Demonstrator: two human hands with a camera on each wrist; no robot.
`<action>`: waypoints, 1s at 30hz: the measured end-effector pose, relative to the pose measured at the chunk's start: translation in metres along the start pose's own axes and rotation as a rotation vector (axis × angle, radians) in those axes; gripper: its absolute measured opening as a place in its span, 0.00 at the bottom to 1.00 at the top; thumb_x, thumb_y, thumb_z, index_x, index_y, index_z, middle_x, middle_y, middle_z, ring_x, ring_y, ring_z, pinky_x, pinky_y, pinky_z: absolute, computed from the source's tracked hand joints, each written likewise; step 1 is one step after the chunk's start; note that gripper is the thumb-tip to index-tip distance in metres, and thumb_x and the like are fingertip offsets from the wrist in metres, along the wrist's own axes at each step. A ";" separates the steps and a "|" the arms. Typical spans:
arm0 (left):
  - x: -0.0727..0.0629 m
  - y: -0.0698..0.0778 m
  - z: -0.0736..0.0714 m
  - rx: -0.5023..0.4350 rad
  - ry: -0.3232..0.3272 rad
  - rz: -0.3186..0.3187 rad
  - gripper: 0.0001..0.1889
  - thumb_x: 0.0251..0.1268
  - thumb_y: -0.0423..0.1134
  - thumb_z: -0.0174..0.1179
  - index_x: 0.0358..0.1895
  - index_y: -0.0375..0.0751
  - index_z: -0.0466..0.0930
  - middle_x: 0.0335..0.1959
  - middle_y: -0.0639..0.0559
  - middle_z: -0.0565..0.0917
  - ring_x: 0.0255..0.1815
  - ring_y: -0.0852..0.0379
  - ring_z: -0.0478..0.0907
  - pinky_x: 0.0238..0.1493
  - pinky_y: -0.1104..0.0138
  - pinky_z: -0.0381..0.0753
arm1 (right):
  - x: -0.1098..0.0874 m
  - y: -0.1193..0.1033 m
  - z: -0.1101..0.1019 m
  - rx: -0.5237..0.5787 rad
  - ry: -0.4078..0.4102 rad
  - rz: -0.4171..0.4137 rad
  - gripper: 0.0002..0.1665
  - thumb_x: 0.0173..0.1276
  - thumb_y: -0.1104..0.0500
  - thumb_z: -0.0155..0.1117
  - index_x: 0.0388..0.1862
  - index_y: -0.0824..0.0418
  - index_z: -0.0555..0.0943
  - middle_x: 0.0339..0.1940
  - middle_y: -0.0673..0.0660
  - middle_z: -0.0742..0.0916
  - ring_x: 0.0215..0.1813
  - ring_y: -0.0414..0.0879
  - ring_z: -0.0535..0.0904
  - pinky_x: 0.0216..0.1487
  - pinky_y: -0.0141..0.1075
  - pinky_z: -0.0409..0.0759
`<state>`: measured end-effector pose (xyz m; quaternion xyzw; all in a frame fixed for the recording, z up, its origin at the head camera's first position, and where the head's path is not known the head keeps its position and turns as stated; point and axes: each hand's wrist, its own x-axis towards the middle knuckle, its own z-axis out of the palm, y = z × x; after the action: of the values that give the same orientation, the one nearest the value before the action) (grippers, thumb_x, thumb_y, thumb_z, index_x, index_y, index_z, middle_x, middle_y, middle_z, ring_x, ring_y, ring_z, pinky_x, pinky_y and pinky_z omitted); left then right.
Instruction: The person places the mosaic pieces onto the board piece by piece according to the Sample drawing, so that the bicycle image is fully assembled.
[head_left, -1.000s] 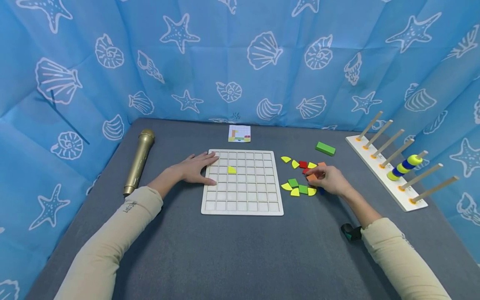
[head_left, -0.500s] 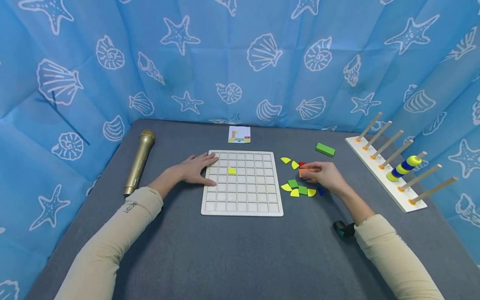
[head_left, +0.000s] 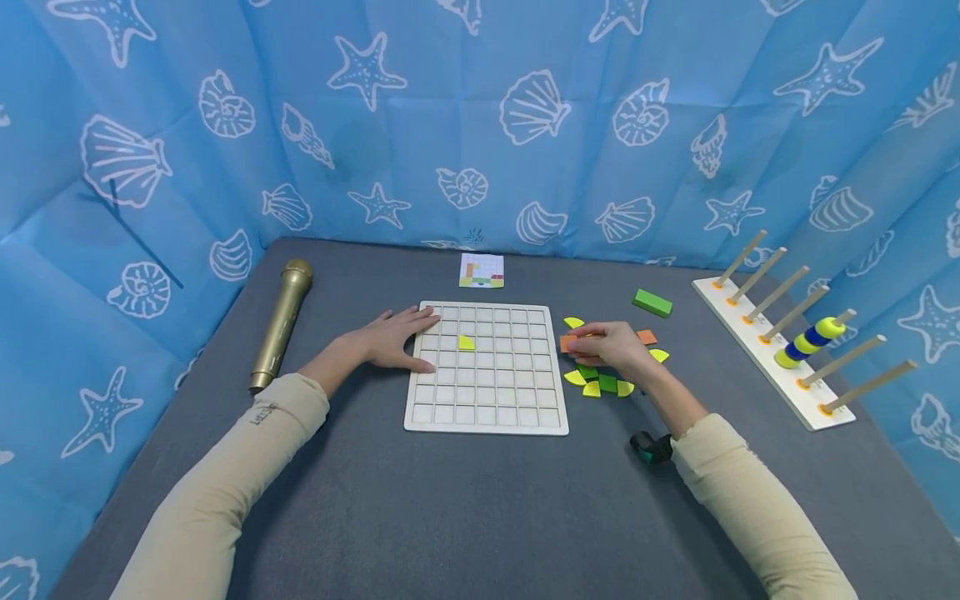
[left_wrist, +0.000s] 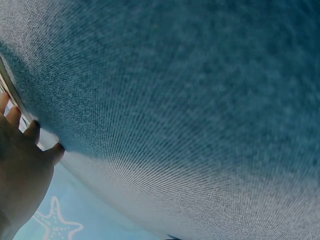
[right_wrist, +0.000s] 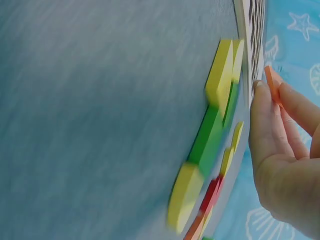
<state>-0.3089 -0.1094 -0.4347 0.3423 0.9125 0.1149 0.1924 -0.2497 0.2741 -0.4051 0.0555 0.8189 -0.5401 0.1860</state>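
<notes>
My left hand (head_left: pixel 390 340) rests with spread fingers on the left edge of a white grid board (head_left: pixel 486 414). In the left wrist view, that hand (left_wrist: pixel 25 165) shows its fingertips at the board's rim. One yellow quarter-circle tile (head_left: pixel 466 342) lies in a cell of the grid. Between thumb and fingers, my right hand (head_left: pixel 618 348) pinches an orange square tile (head_left: pixel 567 343), right by the board's right edge. The right wrist view shows the orange tile (right_wrist: pixel 271 82) at the fingertips. Loose green (head_left: pixel 607 383) and yellow tiles lie under and around this hand, which partly covers them.
A small printed pattern card (head_left: pixel 482 271) lies behind the board. At left is a gold microphone (head_left: pixel 281 325). A green block (head_left: pixel 652 302), another orange tile (head_left: pixel 647 337) and a white peg stand (head_left: pixel 772 350) with yellow and blue beads are on the right.
My right hand has lifted the orange tile from the loose pieces and carried it left to the board's right edge. The left hand stays on the board.
</notes>
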 end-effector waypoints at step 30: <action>0.001 0.001 -0.001 -0.038 -0.001 -0.016 0.52 0.56 0.69 0.58 0.77 0.49 0.44 0.77 0.49 0.41 0.76 0.46 0.34 0.69 0.44 0.34 | 0.044 -0.057 0.102 0.105 -0.148 -0.035 0.18 0.68 0.66 0.62 0.56 0.68 0.78 0.45 0.64 0.85 0.40 0.49 0.85 0.45 0.40 0.82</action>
<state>-0.3094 -0.1085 -0.4340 0.3314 0.9128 0.1304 0.2001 -0.2821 0.1534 -0.4072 0.0110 0.7743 -0.5881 0.2333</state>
